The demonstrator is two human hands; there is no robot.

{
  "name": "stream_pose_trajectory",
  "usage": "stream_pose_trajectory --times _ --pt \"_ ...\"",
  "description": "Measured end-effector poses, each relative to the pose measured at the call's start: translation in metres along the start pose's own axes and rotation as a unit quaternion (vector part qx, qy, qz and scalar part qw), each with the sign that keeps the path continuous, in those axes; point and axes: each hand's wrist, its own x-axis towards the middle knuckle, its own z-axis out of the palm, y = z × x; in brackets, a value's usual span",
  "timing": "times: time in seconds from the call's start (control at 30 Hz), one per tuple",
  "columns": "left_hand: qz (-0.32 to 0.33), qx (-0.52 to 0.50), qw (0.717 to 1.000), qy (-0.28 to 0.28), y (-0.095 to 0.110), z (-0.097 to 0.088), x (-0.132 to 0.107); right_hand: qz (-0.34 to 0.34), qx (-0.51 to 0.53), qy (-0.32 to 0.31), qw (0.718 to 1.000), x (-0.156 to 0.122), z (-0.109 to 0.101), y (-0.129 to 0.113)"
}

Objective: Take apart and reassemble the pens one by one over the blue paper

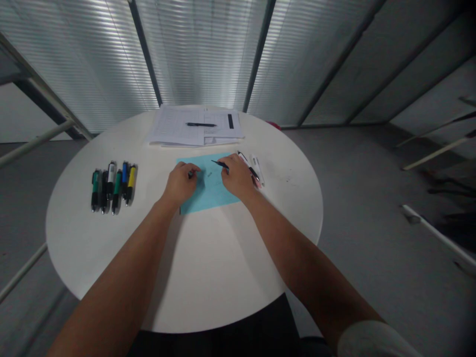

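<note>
A light blue sheet (pixel 197 201) lies on the table in front of me. My left hand (pixel 181 182) rests at its left edge, fingers closed around a small black piece (pixel 191 174) that is mostly hidden. Over the sheet's right side, my right hand (pixel 238 176) pinches a black pen part (pixel 221 164) whose thin tip points left toward the other hand. Between the two hands, a tiny grey piece (pixel 209 174) sits on the sheet. Just beyond my right hand lie a black-and-white pen (pixel 249 166) and a white pen (pixel 258 168), with something pink partly covered beside them.
Several thick click pens (pixel 116 191) in green, black, white, blue and yellow stand grouped on the left of the round white table (pixel 208 277). At the back, a black pen (pixel 201 124) lies on a stack of printed papers (pixel 174 134). Blinds (pixel 201 54) hang behind.
</note>
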Motion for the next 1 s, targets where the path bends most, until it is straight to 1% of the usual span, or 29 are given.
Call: stream_pose_trajectory --times 0.1,0.23,0.3,0.47,0.53,1.0 --pt "-0.01 -0.026 1.0 0.011 0.0022 -0.0016 0.0002 0.01 0.002 0.013 1.0 0.0008 0.0004 0.0014" --pt "-0.027 -0.024 0.999 0.029 0.004 -0.0028 -0.0002 0.02 0.003 0.024 1.0 0.0008 -0.0004 0.0016" --pt "-0.033 -0.018 0.999 0.036 0.0039 -0.0027 -0.0001 0.013 0.001 0.01 1.0 0.0001 -0.0009 0.0004" --pt "-0.029 -0.005 0.999 0.03 0.0044 -0.002 0.0005 -0.044 0.014 -0.071 0.996 -0.0039 -0.0016 -0.0045" --pt "-0.034 -0.001 0.999 0.027 0.0048 -0.0019 0.0007 -0.054 0.008 -0.091 0.994 -0.005 -0.0013 -0.0055" --pt "-0.023 0.01 0.999 0.021 0.0031 0.0004 0.0006 -0.058 -0.036 -0.099 0.993 -0.0052 0.0001 -0.0057"
